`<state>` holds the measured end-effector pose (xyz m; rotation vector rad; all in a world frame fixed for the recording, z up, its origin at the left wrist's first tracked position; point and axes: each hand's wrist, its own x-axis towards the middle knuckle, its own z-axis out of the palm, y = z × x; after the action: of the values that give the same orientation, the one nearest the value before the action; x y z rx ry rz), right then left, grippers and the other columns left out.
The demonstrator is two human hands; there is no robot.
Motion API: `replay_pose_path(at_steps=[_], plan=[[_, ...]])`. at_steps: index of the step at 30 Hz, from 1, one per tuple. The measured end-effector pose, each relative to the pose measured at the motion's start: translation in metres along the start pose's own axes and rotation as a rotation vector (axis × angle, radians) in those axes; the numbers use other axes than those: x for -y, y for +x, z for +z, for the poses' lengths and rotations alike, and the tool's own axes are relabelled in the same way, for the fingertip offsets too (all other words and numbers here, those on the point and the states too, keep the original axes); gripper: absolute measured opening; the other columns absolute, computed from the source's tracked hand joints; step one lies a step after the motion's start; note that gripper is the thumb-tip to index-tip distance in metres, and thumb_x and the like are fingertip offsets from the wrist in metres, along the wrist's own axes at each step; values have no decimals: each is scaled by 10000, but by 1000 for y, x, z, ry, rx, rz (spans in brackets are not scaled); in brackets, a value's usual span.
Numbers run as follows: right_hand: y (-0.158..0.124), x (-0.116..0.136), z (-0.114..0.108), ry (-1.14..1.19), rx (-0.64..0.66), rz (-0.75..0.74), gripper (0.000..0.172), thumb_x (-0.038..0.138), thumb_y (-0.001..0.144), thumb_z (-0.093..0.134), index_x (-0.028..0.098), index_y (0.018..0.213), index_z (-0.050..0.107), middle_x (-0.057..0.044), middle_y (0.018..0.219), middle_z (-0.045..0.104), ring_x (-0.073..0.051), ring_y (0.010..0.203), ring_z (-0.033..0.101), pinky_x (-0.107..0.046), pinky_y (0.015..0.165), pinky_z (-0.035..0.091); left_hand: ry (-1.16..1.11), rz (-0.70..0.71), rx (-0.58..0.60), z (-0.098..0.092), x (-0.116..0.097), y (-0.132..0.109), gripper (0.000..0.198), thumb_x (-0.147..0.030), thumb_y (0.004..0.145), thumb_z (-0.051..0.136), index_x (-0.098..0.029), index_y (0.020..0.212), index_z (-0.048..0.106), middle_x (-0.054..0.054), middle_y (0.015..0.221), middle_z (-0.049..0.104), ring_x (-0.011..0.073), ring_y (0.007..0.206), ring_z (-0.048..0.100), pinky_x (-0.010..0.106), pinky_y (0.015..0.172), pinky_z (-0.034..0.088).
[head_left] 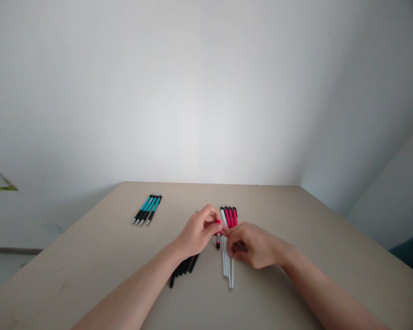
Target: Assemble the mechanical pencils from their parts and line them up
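Observation:
My left hand (200,229) is closed, pinching a short red pen piece (218,238) with a black lower end, upright between thumb and fingers. Close beside it, my right hand (249,244) is curled with its fingers bent inward; whatever they hold, if anything, is hidden. Under and beside the right hand lie several thin white sticks (225,263) that look like pen refills. Beyond it are red pens (231,216) with black tops, partly covered by the hand, and a white pen (223,214) at their left.
Several black pen-like sticks (184,266) lie partly under my left wrist. Farther left, a row of turquoise pens (147,209) with black grips rests on the beige table (99,256). A white wall (192,91) stands behind the table's far edge.

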<state>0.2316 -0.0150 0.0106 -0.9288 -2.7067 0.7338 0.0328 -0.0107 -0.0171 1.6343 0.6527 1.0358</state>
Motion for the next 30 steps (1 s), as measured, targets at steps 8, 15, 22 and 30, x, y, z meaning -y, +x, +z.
replay_pose_path(at_steps=[8, 15, 22, 30], plan=[[3, 3, 0, -18, 34, -59, 227, -12, 600, 498, 168, 641, 631, 1, 753, 609, -123, 699, 539, -203, 626, 367, 103, -29, -15, -1, 3, -2, 159, -307, 871, 540, -189, 870, 434, 16, 740, 626, 134, 704, 600, 245, 660, 439], [-1, 6, -4, 24, 63, -28, 193, -17, 576, 506, 154, 617, 584, -1, 793, 579, -119, 711, 512, -198, 607, 351, 47, -56, -33, -1, 1, -1, 192, -329, 849, 568, -197, 857, 430, -10, 671, 594, 152, 698, 621, 244, 637, 446], [1, 12, -2, 250, -166, -42, 208, 21, 763, 477, 158, 860, 600, 1, 740, 583, -112, 646, 491, -203, 592, 375, 0, -18, -103, -2, -8, -1, 192, -310, 853, 566, -195, 899, 420, 22, 757, 653, 140, 677, 615, 260, 648, 459], [3, 12, -2, 295, -433, -162, 246, 264, 937, 427, 170, 879, 647, -64, 806, 616, -159, 741, 543, -278, 700, 416, -97, -53, -183, -3, -13, 2, 263, -316, 824, 599, -189, 960, 413, 28, 780, 676, 139, 617, 618, 274, 599, 476]])
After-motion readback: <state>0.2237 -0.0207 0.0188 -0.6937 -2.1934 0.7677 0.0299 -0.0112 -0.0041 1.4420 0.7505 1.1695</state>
